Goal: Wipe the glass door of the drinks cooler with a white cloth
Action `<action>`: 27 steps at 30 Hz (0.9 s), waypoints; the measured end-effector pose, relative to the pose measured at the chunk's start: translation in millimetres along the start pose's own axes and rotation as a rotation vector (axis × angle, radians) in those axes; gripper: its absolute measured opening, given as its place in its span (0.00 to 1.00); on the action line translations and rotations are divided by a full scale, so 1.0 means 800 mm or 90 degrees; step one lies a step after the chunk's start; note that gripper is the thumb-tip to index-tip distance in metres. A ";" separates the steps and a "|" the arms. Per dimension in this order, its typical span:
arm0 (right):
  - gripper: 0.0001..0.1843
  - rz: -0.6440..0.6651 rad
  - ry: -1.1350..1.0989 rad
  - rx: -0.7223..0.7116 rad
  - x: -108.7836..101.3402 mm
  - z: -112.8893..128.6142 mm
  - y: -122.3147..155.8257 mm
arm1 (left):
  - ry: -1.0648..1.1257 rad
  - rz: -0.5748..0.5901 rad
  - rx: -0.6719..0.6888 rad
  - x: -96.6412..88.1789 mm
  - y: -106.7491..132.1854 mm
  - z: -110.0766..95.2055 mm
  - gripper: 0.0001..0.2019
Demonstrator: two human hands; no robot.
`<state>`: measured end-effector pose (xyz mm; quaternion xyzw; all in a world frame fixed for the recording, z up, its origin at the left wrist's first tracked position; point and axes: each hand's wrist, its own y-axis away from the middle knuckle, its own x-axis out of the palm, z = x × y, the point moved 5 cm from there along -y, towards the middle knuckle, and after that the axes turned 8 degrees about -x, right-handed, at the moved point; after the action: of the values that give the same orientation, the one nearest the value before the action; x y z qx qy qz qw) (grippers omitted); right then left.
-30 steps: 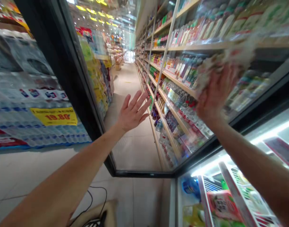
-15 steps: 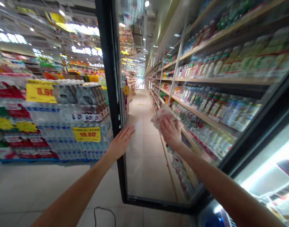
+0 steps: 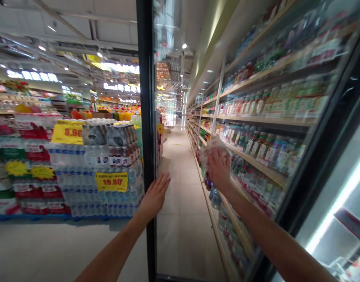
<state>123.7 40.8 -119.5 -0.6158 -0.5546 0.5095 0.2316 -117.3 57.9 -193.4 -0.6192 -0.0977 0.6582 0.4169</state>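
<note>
A glass door (image 3: 180, 235) with a black frame (image 3: 147, 98) stands open in front of me. My left hand (image 3: 155, 197) rests at the frame's left edge, fingers stretched out together and reaching onto the pane. With my right hand (image 3: 219, 168) I hold a pale, crumpled cloth (image 3: 208, 153) against the glass. The cloth is blurred, partly covered by my fingers. Shelves of bottles (image 3: 265, 147) show in the glass around that hand; whether they are reflected or seen through it, I cannot tell.
Left of the door, shrink-wrapped bottle packs (image 3: 109, 156) are stacked on a blue pallet (image 3: 59, 216), with yellow price signs (image 3: 111, 182). At lower right, a bright light strip (image 3: 330, 223) runs along the lit cooler interior.
The view has tilted up and turned left, so door, stacks and both hands appear lower and farther right. My left hand stays at the frame; my right hand keeps the cloth on the glass.
</note>
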 end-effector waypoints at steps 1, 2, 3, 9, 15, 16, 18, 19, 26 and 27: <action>0.23 -0.001 -0.034 -0.094 -0.002 0.020 0.021 | 0.004 -0.010 -0.016 0.000 0.001 -0.003 0.28; 0.22 0.003 -0.059 -0.177 -0.003 0.042 0.048 | 0.007 -0.024 -0.028 0.000 0.003 -0.006 0.28; 0.22 0.014 -0.072 -0.235 -0.002 0.059 0.076 | 0.008 -0.039 -0.037 0.001 0.004 -0.008 0.28; 0.19 0.051 -0.014 -0.169 -0.017 -0.001 0.074 | 0.071 -0.131 -0.076 0.006 0.011 -0.023 0.34; 0.24 -0.107 0.100 0.058 -0.044 -0.046 0.019 | 0.118 -0.207 -0.149 -0.002 0.013 -0.049 0.38; 0.23 -0.074 0.073 -0.041 -0.034 -0.026 0.034 | 0.111 -0.220 -0.159 -0.002 0.014 -0.052 0.37; 0.20 -0.054 0.033 -0.135 -0.023 -0.011 0.074 | 0.095 -0.242 -0.172 0.000 0.015 -0.055 0.36; 0.20 -0.046 0.038 -0.105 -0.022 -0.022 0.092 | 0.087 -0.250 -0.175 0.001 0.015 -0.055 0.36; 0.30 -0.244 0.182 0.390 -0.088 -0.135 0.106 | 0.078 -0.268 -0.188 -0.003 0.018 -0.062 0.34; 0.30 -0.192 0.152 0.314 -0.081 -0.118 0.094 | 0.083 -0.268 -0.199 -0.005 0.018 -0.063 0.34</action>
<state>249.7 -13.0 -124.0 -0.5072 -0.4686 0.5124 0.5105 -78.7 26.5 -211.1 -0.6832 -0.2975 0.4929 0.4492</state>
